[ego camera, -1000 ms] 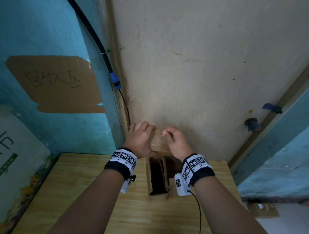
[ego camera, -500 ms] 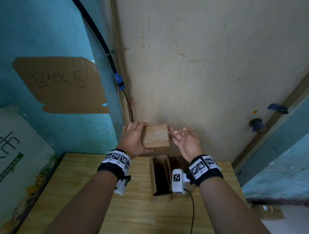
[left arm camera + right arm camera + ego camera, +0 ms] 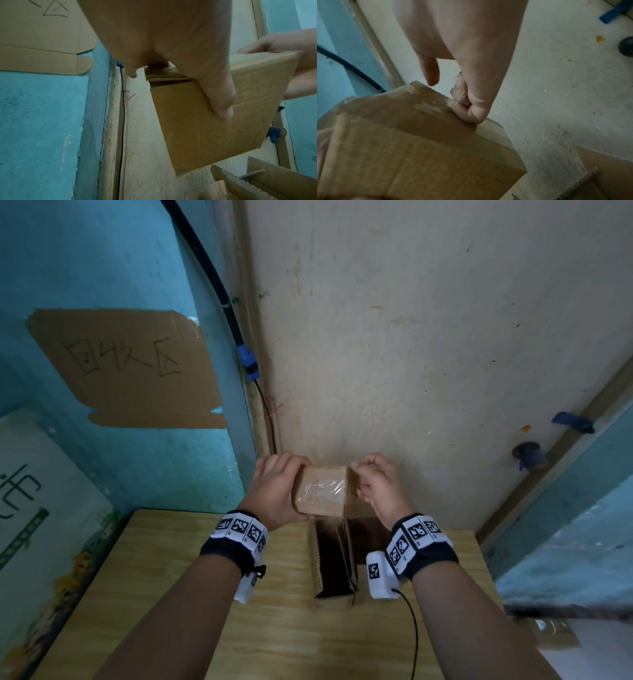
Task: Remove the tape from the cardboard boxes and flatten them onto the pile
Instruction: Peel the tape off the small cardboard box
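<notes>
Head view: both hands are raised in front of a cream wall (image 3: 428, 337), above a light wooden surface (image 3: 191, 594). The left hand (image 3: 274, 491) has its grip wrapped around the left side of a small brown cardboard box (image 3: 320, 491), held in the air clear of the surface. Clear shiny tape (image 3: 322, 486) runs across the face of the box that looks toward the camera.

The right hand (image 3: 376, 484) sits at the right edge of the box with its fingers curled in. In the right wrist view the fingertips (image 3: 462, 94) are bunched against a taped top edge of the box (image 3: 423, 142), where the tape (image 3: 428, 106) looks wrinkled and partly lifted; its grip appears to be pinching the tape, though the contact itself is small and blurred.

In the left wrist view the thumb (image 3: 217, 86) lies flat across a side panel of the box (image 3: 205, 128), while the other fingers go round its far side, mostly hidden.

Below the hands, opened brown cardboard boxes (image 3: 334, 559) stand on the surface against the wall, their dark insides showing. On the turquoise wall (image 3: 85, 251) to the left hangs a flat brown cardboard sheet (image 3: 126, 368) with handwritten characters, and a black cable (image 3: 212, 278) with a blue connector (image 3: 249, 364) runs down the corner between the two walls.
</notes>
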`<state>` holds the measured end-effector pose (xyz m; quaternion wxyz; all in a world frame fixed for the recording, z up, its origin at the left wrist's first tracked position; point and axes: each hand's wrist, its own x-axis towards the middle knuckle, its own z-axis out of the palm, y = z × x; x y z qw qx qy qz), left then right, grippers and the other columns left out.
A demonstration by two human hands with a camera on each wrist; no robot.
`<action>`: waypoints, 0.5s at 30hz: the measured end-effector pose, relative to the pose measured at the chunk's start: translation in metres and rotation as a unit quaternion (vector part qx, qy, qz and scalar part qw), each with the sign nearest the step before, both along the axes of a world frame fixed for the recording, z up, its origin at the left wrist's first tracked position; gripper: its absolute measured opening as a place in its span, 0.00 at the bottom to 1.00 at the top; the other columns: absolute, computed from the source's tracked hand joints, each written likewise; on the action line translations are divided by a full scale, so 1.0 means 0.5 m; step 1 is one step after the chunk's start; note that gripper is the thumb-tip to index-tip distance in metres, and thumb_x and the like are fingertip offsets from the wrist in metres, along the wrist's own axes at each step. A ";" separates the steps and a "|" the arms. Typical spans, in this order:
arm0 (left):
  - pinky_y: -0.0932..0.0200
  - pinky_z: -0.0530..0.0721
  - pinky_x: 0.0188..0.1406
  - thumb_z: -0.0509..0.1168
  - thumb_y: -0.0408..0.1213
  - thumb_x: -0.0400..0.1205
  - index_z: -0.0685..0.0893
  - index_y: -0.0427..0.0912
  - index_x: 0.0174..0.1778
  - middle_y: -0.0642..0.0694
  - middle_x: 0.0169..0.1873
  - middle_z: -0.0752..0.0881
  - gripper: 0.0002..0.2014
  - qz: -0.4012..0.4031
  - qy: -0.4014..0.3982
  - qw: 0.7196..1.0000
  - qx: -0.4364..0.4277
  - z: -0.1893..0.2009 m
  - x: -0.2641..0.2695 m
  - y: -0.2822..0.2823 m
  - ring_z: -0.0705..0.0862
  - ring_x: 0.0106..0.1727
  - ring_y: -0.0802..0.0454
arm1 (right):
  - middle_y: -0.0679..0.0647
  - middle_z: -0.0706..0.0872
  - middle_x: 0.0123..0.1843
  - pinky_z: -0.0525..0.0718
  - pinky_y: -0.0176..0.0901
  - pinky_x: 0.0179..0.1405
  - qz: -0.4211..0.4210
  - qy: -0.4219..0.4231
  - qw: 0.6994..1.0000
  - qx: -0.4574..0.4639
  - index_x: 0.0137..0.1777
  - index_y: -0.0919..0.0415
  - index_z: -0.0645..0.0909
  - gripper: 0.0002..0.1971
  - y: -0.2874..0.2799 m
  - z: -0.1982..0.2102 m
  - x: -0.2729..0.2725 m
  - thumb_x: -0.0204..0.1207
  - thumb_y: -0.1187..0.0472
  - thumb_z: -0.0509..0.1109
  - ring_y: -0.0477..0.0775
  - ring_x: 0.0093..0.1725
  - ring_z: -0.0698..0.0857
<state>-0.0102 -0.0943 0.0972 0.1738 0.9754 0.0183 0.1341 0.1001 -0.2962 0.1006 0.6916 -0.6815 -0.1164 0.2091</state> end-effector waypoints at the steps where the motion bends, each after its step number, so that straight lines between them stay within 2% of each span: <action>1: 0.41 0.66 0.78 0.79 0.66 0.56 0.70 0.55 0.70 0.58 0.63 0.74 0.47 0.002 -0.003 1.000 -0.007 -0.003 -0.002 0.002 0.70 0.66 0.56 | 0.53 0.82 0.31 0.73 0.45 0.28 0.003 -0.012 1.000 -0.015 0.44 0.58 0.77 0.08 -0.003 0.004 0.000 0.82 0.63 0.73 0.50 0.25 0.75; 2: 0.42 0.67 0.77 0.80 0.65 0.56 0.70 0.55 0.70 0.58 0.64 0.74 0.47 0.008 -0.007 1.000 -0.015 -0.004 -0.005 0.004 0.69 0.67 0.56 | 0.54 0.85 0.34 0.77 0.46 0.29 0.004 -0.023 0.999 -0.030 0.45 0.60 0.78 0.06 -0.007 0.009 0.000 0.81 0.65 0.73 0.49 0.26 0.77; 5: 0.45 0.68 0.76 0.82 0.62 0.56 0.69 0.54 0.71 0.56 0.65 0.74 0.49 0.033 -0.003 0.999 -0.037 -0.008 -0.011 0.010 0.68 0.68 0.53 | 0.60 0.88 0.44 0.86 0.48 0.39 0.000 -0.054 0.995 -0.088 0.47 0.64 0.83 0.04 -0.018 0.015 0.000 0.79 0.71 0.74 0.49 0.30 0.81; 7: 0.44 0.70 0.76 0.82 0.62 0.56 0.69 0.55 0.71 0.56 0.66 0.73 0.49 0.032 0.001 0.999 -0.034 -0.009 -0.013 0.012 0.68 0.69 0.52 | 0.55 0.90 0.44 0.87 0.45 0.40 0.003 -0.094 0.985 -0.142 0.46 0.60 0.86 0.06 -0.021 0.010 0.000 0.76 0.70 0.77 0.52 0.35 0.84; 9: 0.44 0.71 0.75 0.83 0.61 0.56 0.68 0.55 0.72 0.56 0.66 0.73 0.49 0.033 0.005 0.999 -0.033 -0.011 -0.014 0.017 0.68 0.69 0.52 | 0.54 0.89 0.45 0.86 0.47 0.45 0.017 -0.126 0.974 -0.189 0.48 0.55 0.88 0.08 -0.022 0.003 0.001 0.73 0.67 0.81 0.54 0.43 0.87; 12: 0.45 0.77 0.71 0.86 0.55 0.55 0.68 0.54 0.72 0.56 0.63 0.72 0.50 0.084 -0.003 0.992 -0.097 -0.013 -0.027 0.039 0.70 0.67 0.54 | 0.45 0.85 0.51 0.76 0.43 0.55 0.031 -0.145 0.958 -0.244 0.55 0.56 0.88 0.14 -0.039 -0.005 0.006 0.71 0.65 0.84 0.44 0.53 0.82; 15: 0.48 0.78 0.72 0.88 0.51 0.55 0.68 0.55 0.72 0.56 0.61 0.70 0.51 0.090 0.006 0.980 -0.179 -0.014 -0.043 0.058 0.72 0.65 0.55 | 0.44 0.88 0.50 0.83 0.52 0.66 0.021 -0.151 0.953 -0.261 0.59 0.57 0.88 0.16 -0.062 -0.022 0.022 0.73 0.68 0.82 0.49 0.56 0.87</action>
